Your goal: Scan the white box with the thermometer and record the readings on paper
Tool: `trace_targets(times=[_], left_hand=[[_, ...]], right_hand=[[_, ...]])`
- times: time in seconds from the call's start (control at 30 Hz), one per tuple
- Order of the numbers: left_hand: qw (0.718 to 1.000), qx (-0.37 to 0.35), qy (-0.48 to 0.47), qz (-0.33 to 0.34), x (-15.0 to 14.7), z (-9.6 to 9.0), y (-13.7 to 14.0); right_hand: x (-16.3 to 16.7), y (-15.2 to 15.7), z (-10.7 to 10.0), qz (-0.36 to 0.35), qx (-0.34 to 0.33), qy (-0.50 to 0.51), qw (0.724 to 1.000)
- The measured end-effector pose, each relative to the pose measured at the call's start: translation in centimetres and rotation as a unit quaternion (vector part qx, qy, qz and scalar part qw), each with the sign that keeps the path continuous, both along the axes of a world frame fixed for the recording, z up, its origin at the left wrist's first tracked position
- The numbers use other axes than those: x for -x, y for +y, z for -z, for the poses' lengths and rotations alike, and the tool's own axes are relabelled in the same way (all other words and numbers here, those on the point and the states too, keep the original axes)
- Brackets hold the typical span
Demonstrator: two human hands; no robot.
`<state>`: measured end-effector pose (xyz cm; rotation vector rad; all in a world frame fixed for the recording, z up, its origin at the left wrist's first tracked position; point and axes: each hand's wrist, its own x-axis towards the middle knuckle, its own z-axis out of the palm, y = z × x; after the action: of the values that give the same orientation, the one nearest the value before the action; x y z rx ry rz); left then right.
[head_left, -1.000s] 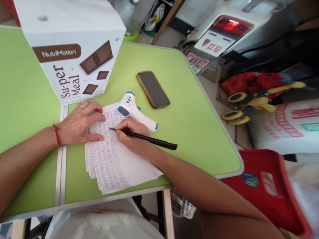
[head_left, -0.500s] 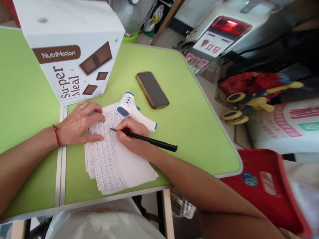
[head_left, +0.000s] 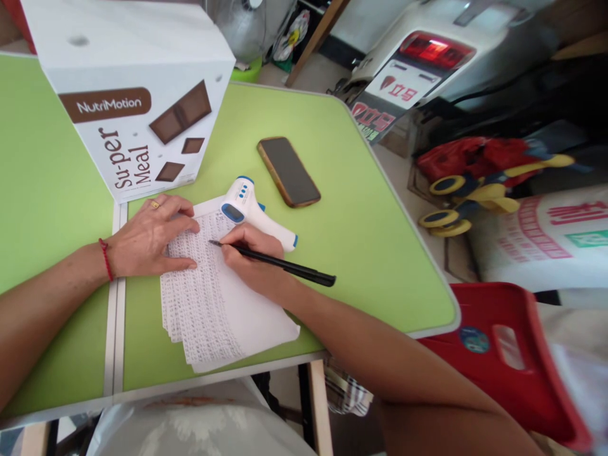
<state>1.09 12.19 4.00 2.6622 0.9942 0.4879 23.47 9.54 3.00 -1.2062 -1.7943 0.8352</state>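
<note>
A stack of handwritten paper sheets point(head_left: 204, 304) lies on the green table point(head_left: 370, 253), its left part covered with rows of small writing. My left hand point(head_left: 154, 237) rests flat on the left edge of the sheets, fingers spread, with a ring and a red cord bracelet. In my right hand point(head_left: 251, 253) is a black pen point(head_left: 285, 266), pinched near its tip; the tip meets the upper part of the paper. Just beyond that hand lies a white and blue infrared thermometer point(head_left: 251, 212), covering the sheets' top corner.
A phone point(head_left: 289, 171) lies face up past the thermometer. At the back left stands a white NutriMotion box point(head_left: 128, 139). A red plastic stool point(head_left: 498, 348) is by the table's right edge, with a white scooter point(head_left: 427, 57) behind. A metal seam point(head_left: 114, 316) crosses the table.
The whole view has shifted very slightly. My left hand stays on the paper, and the pen in my right hand is at nearly the same spot.
</note>
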Motion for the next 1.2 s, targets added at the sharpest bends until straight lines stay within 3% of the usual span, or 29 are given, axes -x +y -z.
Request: trace_targets(times=[0.47, 1.07, 1.2], left_hand=[[1.0, -0.002, 0.007, -0.003, 0.03, 0.0, -0.01], [1.0, -0.008, 0.001, 0.002, 0.0, -0.04, -0.01], [1.0, -0.017, -0.004, 0.005, 0.07, 0.03, -0.03]], right_hand=[[-0.25, -0.03, 0.04, -0.004, 0.002, 0.007, 1.0], [-0.29, -0.13, 0.22, -0.063, 0.015, -0.004, 0.998], [-0.15, -0.17, 0.46, -0.036, -0.006, 0.015, 0.999]])
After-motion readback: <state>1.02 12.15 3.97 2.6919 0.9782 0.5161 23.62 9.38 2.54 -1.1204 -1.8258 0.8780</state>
